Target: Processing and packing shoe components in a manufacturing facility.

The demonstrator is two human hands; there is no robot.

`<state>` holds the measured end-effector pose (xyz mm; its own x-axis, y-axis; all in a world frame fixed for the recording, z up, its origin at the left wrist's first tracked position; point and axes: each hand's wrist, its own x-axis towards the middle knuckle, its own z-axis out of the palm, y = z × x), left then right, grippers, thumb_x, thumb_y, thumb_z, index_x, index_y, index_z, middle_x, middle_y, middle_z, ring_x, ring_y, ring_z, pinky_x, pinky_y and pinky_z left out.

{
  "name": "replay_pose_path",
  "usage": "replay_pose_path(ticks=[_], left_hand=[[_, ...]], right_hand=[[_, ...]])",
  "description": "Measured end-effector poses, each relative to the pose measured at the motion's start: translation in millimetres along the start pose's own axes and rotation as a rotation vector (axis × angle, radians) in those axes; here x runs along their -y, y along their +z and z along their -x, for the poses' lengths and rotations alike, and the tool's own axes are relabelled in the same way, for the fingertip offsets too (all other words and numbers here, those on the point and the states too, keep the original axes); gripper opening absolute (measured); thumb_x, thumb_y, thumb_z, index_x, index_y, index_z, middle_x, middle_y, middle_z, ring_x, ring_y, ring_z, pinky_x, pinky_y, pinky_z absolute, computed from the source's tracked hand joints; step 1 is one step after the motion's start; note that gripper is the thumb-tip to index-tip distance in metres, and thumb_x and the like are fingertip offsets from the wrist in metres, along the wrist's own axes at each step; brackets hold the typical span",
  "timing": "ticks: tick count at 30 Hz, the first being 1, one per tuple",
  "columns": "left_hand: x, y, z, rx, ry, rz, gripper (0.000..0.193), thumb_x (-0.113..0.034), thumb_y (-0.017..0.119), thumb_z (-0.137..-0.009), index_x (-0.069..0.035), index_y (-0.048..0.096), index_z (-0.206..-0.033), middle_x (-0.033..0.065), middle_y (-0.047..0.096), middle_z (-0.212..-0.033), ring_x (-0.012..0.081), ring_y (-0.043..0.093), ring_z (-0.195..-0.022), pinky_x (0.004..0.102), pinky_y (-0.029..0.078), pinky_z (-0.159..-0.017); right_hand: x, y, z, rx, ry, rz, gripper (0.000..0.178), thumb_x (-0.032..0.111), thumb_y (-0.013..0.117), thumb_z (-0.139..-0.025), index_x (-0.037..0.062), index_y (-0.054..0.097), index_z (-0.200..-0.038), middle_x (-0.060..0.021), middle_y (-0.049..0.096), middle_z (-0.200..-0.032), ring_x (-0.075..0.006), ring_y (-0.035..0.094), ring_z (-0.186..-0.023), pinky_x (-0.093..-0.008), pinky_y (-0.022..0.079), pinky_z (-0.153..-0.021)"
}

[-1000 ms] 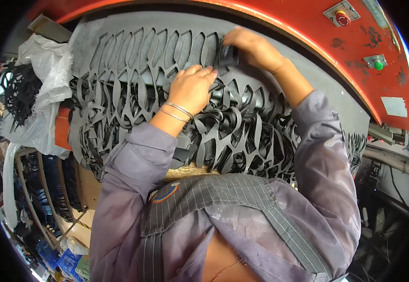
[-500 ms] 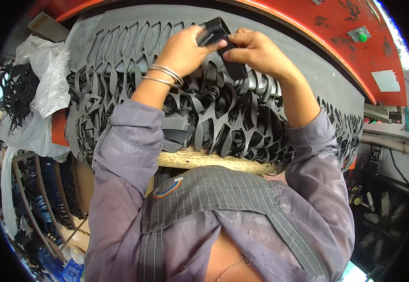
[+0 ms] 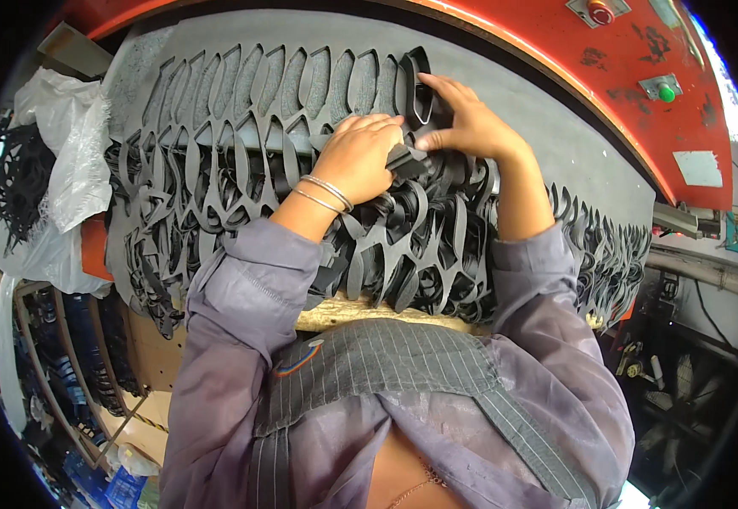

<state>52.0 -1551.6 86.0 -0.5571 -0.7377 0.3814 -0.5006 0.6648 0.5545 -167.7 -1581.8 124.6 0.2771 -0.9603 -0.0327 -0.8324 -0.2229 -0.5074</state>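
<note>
One black loop (image 3: 410,85) stands at fingertips of the spread right hand (image 3: 481,127); left hand (image 3: 356,161) grips grey material (image 3: 409,163).

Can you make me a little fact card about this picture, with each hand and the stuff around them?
Left hand: against small dark pieces; grip partly hidden
Right hand: fingers spread, at a black loop-shaped tool
Tool's place: on the grey sheet, right end of a row of holes
Nearer the body: folded grey webbing
Machine: red, with a green button
Left wrist: silvery bangles
</note>
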Motion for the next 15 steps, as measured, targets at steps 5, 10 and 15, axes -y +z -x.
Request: replay_pose_path(ticks=[5, 10, 15], left_hand=[[0.2, -3.9, -1.9, 0.053, -0.018, 0.023, 0.027, -0.006, 0.066, -0.066, -0.004, 0.057, -0.091, 0.0153, 0.060, -0.124, 0.0300, 0.051, -0.121, 0.0411, 0.036, -0.102], [-3.1, -8.4, -4.2, 0.118, -0.069, 0.033, 0.030, -0.003, 0.066, -0.067, -0.006, 0.053, -0.094, 0.0150, 0.055, -0.132, 0.0315, 0.045, -0.128, 0.0422, 0.034, -0.103], [-1.1, -8.4, -2.0, 0.133, -0.059, 0.034, 0.031, -0.003, 0.066, -0.066, -0.006, 0.054, -0.095, 0.0151, 0.054, -0.133, 0.0319, 0.045, -0.128, 0.0424, 0.034, -0.103]], right_hand=[[-17.0, 15.8, 2.2, -0.155, -0.206, 0.024, 0.081, 0.037, 0.084, -0.064, 0.0174, 0.051, -0.135, -0.0130, 0.051, -0.138, -0.0290, 0.037, -0.137, -0.0468, 0.023, -0.111], [-12.4, 21.3, -1.0, -0.176, -0.172, 0.048, 0.081, 0.038, 0.084, -0.064, 0.0168, 0.051, -0.135, -0.0172, 0.050, -0.138, -0.0297, 0.039, -0.136, -0.0467, 0.022, -0.110], [-15.3, 18.7, 0.6, -0.192, -0.175, 0.044, 0.080, 0.039, 0.083, -0.064, 0.0160, 0.052, -0.134, -0.0189, 0.050, -0.138, -0.0304, 0.038, -0.136, -0.0464, 0.022, -0.110]])
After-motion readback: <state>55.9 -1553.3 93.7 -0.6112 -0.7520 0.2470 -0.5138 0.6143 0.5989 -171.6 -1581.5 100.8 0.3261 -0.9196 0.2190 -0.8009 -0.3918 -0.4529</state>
